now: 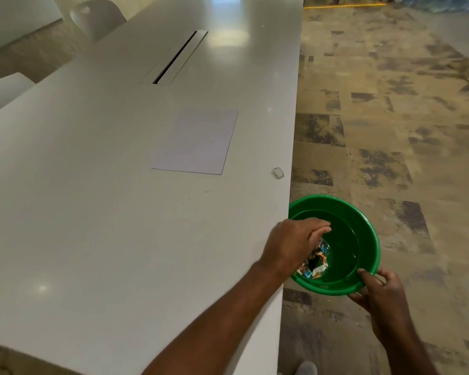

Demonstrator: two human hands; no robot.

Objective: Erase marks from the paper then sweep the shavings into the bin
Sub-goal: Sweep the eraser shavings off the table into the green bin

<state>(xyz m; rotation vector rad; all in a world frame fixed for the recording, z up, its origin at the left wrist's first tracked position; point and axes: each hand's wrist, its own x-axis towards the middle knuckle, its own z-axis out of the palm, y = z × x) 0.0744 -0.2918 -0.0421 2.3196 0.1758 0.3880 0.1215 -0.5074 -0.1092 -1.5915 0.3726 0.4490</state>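
Observation:
A white sheet of paper lies flat on the grey table, near its right edge. A small white eraser rests just right of the paper, close to the table edge. A green round bin is held tight against the table's right edge, below table level, with crumpled wrappers inside. My right hand grips the bin's near rim. My left hand reaches over the table edge above the bin, fingers together and pointing into it, holding nothing I can see.
A long cable slot runs along the table's middle further back. Grey chairs stand at the far left side. Patterned carpet floor lies to the right of the table. A shoe tip shows at the bottom.

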